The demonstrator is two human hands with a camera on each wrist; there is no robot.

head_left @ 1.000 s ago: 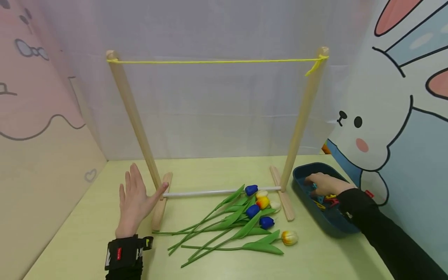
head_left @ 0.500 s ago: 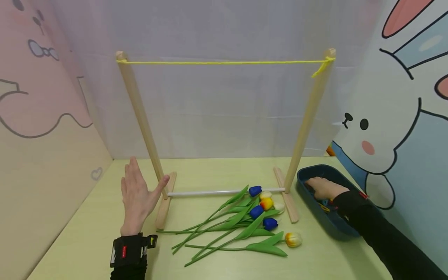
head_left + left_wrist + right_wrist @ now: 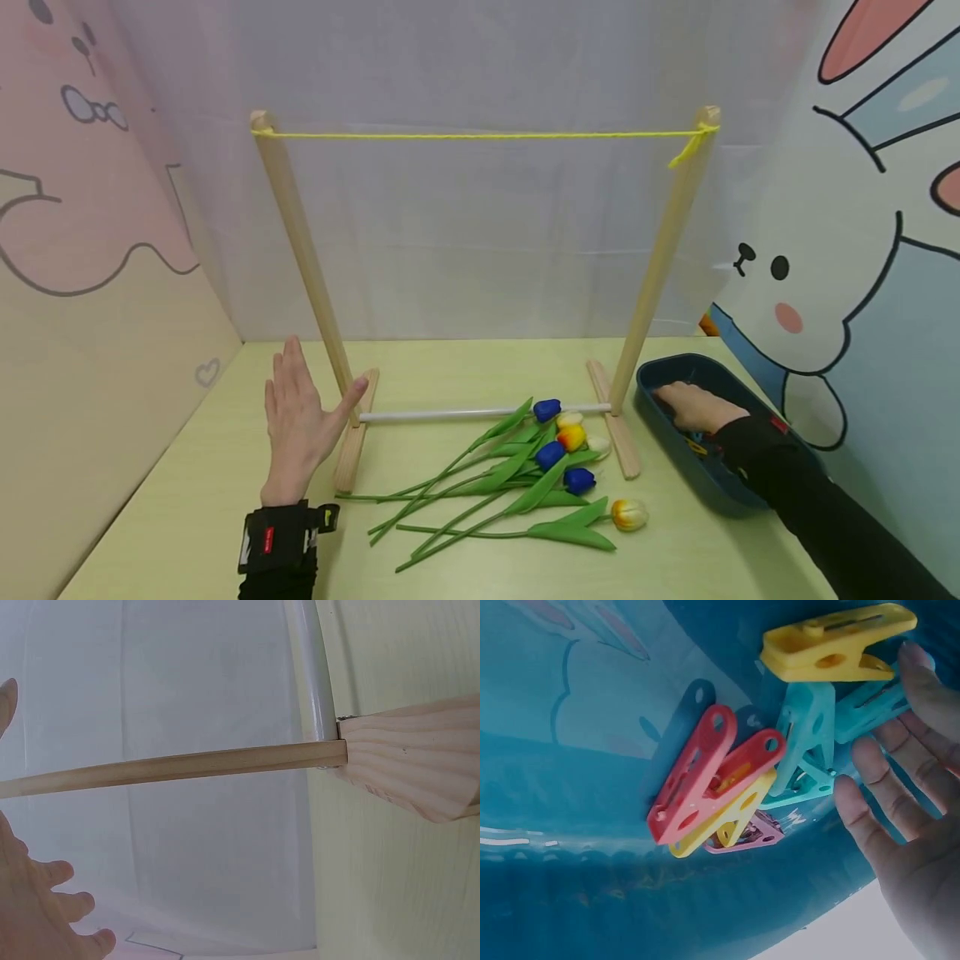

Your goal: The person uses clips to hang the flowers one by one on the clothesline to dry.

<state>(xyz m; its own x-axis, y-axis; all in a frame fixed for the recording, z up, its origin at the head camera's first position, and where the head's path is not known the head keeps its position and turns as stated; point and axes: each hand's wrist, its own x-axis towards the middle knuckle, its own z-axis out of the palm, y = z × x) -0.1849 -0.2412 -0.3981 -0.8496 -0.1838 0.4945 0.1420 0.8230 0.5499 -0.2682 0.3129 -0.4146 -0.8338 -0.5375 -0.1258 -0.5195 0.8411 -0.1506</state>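
My left hand (image 3: 300, 429) is raised with its fingers straight and thumb spread, holding nothing. It is beside the left wooden post (image 3: 303, 258), and its fingers (image 3: 75, 906) show at the left wrist view's edge. Inside the dark blue basin (image 3: 693, 475) is my right hand (image 3: 701, 407). In the right wrist view, its thumb and index finger pinch a teal clothespin (image 3: 870, 711), the other fingers stretched out. Around it lie a yellow clothespin (image 3: 840, 643), another teal clothespin (image 3: 806, 735), a red clothespin (image 3: 712, 776) and a pink clothespin (image 3: 759, 834).
Several artificial tulips (image 3: 551, 454) with blue, white and yellow heads lie on the table (image 3: 465, 367). A yellow cord (image 3: 480, 136) spans the two posts. A white rod (image 3: 442, 413) joins their wooden feet (image 3: 622, 446) low down. A rabbit-print panel (image 3: 817, 250) stands at right.
My right hand has reached deeper into the basin among the clothespins. My left hand stays raised beside the left post. The whole head view has shifted slightly.
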